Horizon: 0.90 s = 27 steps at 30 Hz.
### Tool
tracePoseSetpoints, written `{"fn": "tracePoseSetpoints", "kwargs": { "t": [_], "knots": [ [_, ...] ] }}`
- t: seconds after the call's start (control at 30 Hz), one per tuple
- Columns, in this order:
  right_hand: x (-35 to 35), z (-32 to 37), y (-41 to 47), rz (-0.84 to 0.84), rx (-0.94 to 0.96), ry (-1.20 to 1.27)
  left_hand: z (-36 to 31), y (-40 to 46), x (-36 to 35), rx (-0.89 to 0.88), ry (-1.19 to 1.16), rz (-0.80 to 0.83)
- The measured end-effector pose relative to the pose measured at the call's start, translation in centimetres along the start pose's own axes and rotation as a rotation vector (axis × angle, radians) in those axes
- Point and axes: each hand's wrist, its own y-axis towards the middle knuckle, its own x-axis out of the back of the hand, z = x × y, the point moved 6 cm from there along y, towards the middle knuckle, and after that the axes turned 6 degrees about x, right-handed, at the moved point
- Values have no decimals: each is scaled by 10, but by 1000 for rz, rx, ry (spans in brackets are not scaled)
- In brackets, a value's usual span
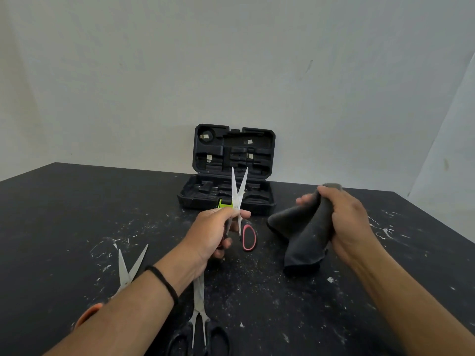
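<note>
My left hand (214, 231) grips a pair of scissors (238, 191) with black and red handles just below the pivot. Their silver blades point up and stand apart in a V. One red-rimmed handle loop hangs free to the right of my fingers. My right hand (344, 222) holds a bunched dark grey cloth (305, 235) above the table, its folds drooping down to the left. The two hands are apart, the cloth to the right of the scissors.
On the black, white-flecked table (77, 214), an open black tool case (228, 170) stands at the back, its lid upright. Orange-handled scissors (128, 268) lie at the near left. Black-handled scissors (199, 317) lie near the front edge, partly under my left forearm.
</note>
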Motion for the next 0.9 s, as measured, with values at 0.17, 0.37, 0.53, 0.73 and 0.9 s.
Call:
{"fn": "tracePoseSetpoints", "kwargs": {
  "t": [0.17, 0.37, 0.53, 0.73, 0.9],
  "knots": [
    [-18, 14, -11, 140, 348, -417, 1, -1, -2, -34, 38, -9],
    [-23, 8, -12, 297, 409, -543, 2, -2, -4, -10, 34, -4],
    [-31, 6, -19, 347, 446, -578, 2, -1, -5, -13, 24, -13],
    [-40, 0, -26, 374, 463, -618, 2, -1, -5, -23, 51, -15],
    [-41, -3, -28, 359, 467, -613, 0, -2, -5, -33, 72, 7]
  ]
}}
